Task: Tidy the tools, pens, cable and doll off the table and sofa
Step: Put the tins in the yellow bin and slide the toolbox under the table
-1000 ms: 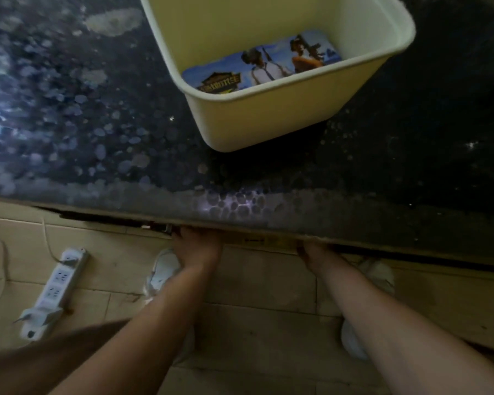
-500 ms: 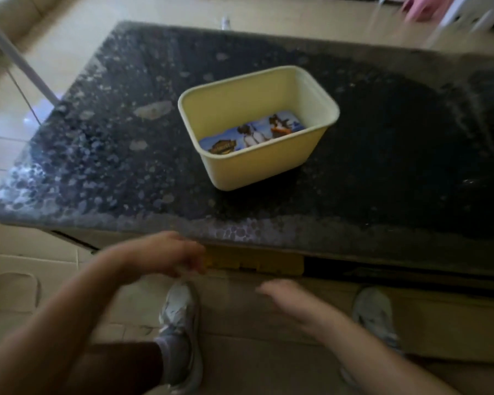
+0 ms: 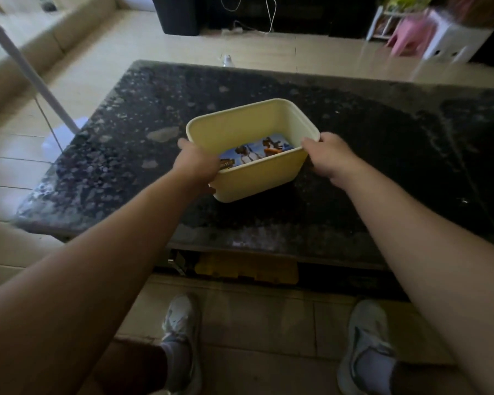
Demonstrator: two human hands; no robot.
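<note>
A pale yellow plastic tub (image 3: 257, 178) stands on the dark speckled stone table (image 3: 382, 155). Inside it lies a flat printed card or case (image 3: 257, 153) with cartoon figures on blue. My left hand (image 3: 197, 163) grips the tub's near left corner, fingers over the rim. My right hand (image 3: 328, 155) grips the right end of the rim. No pens, cable, tools or doll show on the tabletop.
A yellow object (image 3: 248, 267) sits on the shelf under the table's front edge. My two feet in pale sneakers (image 3: 180, 337) stand on the tiled floor. A white pole (image 3: 32, 72) leans at the left; a pink stool (image 3: 411, 35) and dark cabinet stand beyond.
Both hands rose from under the table's front edge and reached forward onto the yellow tub, one at each end. The view has tilted up from the floor to the whole table.
</note>
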